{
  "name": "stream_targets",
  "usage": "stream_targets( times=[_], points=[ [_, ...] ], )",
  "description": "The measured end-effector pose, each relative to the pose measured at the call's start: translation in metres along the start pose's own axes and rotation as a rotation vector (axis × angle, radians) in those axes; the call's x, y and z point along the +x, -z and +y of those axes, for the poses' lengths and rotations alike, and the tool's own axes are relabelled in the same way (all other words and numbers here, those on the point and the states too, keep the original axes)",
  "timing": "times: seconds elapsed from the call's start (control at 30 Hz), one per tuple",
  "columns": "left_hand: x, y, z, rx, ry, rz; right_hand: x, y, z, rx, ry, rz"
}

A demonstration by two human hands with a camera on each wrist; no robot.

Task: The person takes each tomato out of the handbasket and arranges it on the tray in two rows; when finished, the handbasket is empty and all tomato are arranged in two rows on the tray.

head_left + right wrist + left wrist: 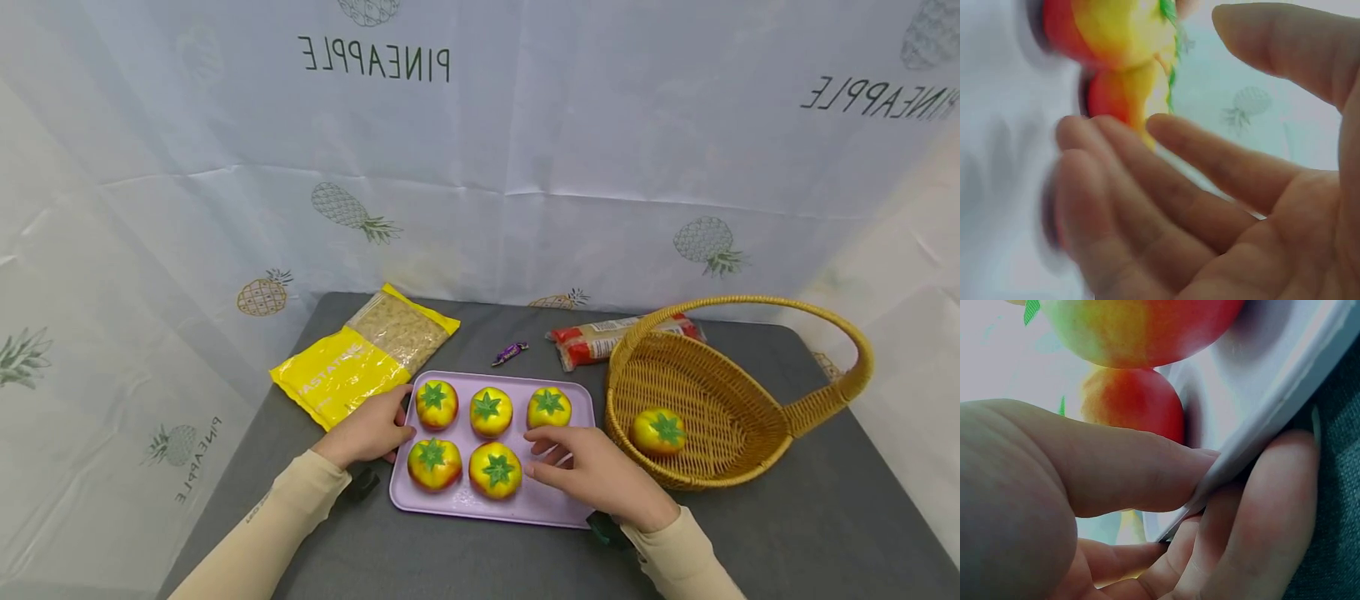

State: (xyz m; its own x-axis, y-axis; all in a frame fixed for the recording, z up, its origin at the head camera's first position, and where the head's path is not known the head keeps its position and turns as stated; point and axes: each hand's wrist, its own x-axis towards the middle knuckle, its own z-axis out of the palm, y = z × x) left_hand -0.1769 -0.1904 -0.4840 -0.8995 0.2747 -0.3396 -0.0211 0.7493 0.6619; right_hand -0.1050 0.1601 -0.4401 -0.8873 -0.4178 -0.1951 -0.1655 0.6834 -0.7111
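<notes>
A pineapple-print sheet is hanging behind the grey bench (825, 533). The lilac tray (558, 507) is sitting mid-bench, carrying 5 toy tomatoes (495, 469) in 2 rows. The left hand (367, 431) is pinching the tray's left rim, thumb above and fingers (1272, 506) beneath. The right hand (596, 475) is hovering released over the tray's bare front-right spot. The wicker basket (697, 392), right of the tray, is holding 1 tomato (657, 431).

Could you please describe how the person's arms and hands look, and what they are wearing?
Both arms wear long, close-fitting cream sleeves that end at the wrists. The left sleeve has small dark lettering near the forearm, too small to read. The left hand and right hand are bare, without gloves or rings. A dark device sits under each wrist.
</notes>
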Motion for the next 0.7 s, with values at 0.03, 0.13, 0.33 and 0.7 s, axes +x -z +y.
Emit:
stream_targets(
  times=[0.03,0.13,0.33,0.7],
  points=[
    [0.000,0.000,0.000,-0.003,-0.003,-0.002,-0.006,0.004,0.001,-0.004,0.002,0.023],
    [0.000,0.000,0.000,-0.012,-0.018,-0.006,-0.026,0.020,0.006,-0.011,0.008,0.109],
    [0.000,0.001,-0.001,-0.019,-0.037,-0.011,-0.064,0.051,0.029,-0.077,0.037,0.358],
    [-0.001,0.000,0.001,-0.025,-0.031,-0.007,-0.091,0.088,0.077,-0.209,-0.113,0.500]
  ],
)
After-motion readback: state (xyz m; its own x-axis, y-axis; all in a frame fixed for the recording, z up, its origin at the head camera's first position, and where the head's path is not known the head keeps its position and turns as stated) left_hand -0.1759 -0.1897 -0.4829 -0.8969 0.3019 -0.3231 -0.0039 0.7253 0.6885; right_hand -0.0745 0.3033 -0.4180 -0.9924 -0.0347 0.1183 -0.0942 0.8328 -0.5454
